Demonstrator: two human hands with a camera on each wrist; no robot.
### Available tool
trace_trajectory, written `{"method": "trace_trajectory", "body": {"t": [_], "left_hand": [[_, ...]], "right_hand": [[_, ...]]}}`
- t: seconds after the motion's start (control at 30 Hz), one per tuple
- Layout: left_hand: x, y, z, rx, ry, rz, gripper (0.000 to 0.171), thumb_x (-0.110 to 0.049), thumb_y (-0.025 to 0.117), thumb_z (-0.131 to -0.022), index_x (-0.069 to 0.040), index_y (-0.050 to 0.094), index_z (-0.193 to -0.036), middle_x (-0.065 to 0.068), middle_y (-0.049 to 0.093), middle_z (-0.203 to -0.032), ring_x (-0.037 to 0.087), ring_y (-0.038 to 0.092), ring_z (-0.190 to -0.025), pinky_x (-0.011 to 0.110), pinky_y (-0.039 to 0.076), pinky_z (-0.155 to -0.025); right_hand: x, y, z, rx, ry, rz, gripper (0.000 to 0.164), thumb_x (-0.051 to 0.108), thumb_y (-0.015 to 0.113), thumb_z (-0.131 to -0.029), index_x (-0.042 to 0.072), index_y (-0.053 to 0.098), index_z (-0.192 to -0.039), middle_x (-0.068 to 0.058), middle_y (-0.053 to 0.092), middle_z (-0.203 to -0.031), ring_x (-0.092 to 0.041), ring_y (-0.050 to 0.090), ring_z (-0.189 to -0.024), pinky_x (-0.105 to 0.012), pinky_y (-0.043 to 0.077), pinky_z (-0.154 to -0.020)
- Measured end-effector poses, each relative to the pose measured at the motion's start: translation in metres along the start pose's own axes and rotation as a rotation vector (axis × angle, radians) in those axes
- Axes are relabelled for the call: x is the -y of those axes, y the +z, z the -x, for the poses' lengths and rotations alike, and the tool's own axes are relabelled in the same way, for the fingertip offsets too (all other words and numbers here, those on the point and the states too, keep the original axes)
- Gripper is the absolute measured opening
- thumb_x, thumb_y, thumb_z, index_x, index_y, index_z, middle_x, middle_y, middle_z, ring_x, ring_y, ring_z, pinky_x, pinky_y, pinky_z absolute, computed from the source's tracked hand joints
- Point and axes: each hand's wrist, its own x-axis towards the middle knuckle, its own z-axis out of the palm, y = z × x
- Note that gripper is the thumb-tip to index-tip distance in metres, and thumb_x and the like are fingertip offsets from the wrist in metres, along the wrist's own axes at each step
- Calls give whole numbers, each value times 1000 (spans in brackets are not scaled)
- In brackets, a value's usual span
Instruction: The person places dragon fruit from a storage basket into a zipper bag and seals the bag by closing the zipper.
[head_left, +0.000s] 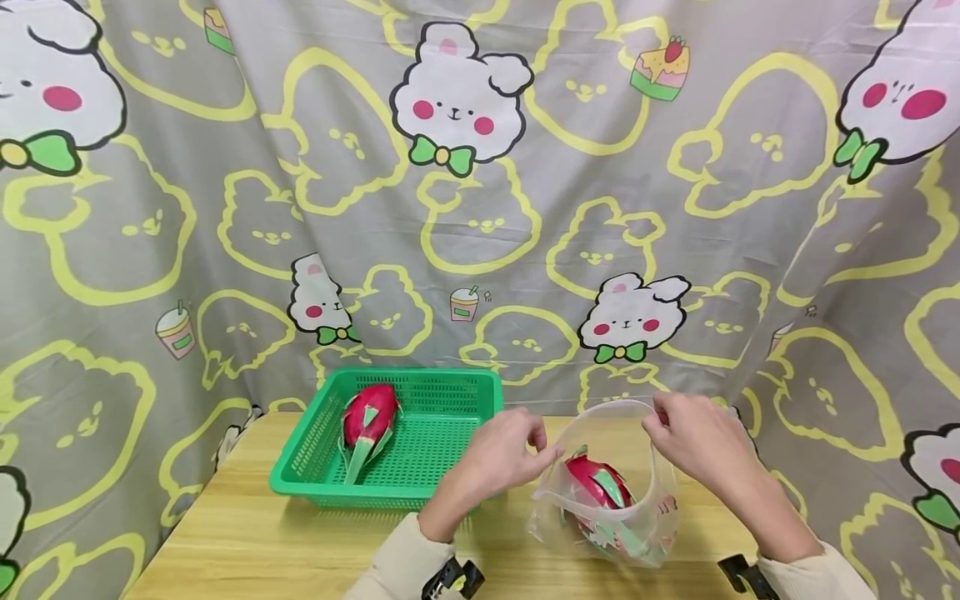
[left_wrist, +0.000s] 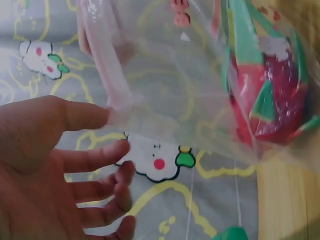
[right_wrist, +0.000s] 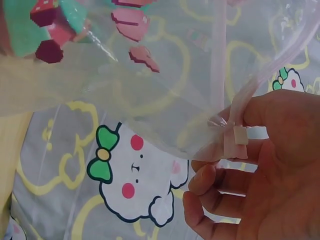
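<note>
A translucent zip bag with pink printed marks stands with its mouth spread wide, and a red dragon fruit with green scales lies inside. My right hand pinches the bag's rim at its right corner, beside the small slider. At the left edge of the mouth is my left hand, its fingers spread and loosely bent. The left wrist view shows the thumb tip against the bag's edge, with the other fingers apart from it. Another dragon fruit rests in the green basket.
The basket sits on the wooden table, left of the bag and close to my left forearm. A patterned grey curtain hangs behind the table and along both sides.
</note>
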Motion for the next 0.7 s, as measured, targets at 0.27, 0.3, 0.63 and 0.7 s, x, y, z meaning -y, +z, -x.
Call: {"method": "trace_trajectory", "body": {"t": [0.27, 0.3, 0.63, 0.7], "left_hand": [[2, 9, -13, -171, 37, 6, 26, -14, 65, -97, -18, 58, -72, -3, 57, -74, 7, 43, -61, 21, 37, -54], [3, 10, -16, -190, 41, -1, 26, -14, 65, -98, -17, 58, -73, -4, 56, -75, 7, 43, -62, 21, 37, -55], [2, 15, -41, -195, 87, -31, 20, -19, 64, -102, -16, 66, -83, -8, 57, -80, 6, 50, -68, 20, 41, -60], [1, 15, -41, -177, 85, -8, 22, -20, 65, -102, -17, 66, -81, -8, 57, -79, 5, 50, -68, 19, 41, -60]], "right_hand": [[-5, -7, 11, 68, -19, -14, 36, 12, 54, -91, 20, 36, -61, 8, 24, -54, -11, 20, -53, -29, 19, -49], [-4, -8, 12, 79, -25, -15, 36, 13, 55, -91, 20, 37, -60, 8, 25, -54, -10, 21, -52, -29, 20, -49], [5, -12, 15, 103, -49, -7, 36, 12, 58, -88, 20, 37, -59, 9, 27, -52, -11, 26, -50, -30, 21, -49], [5, -12, 15, 90, -35, -14, 36, 12, 55, -90, 20, 37, -60, 8, 28, -52, -11, 26, -50, -30, 20, -48]]}}
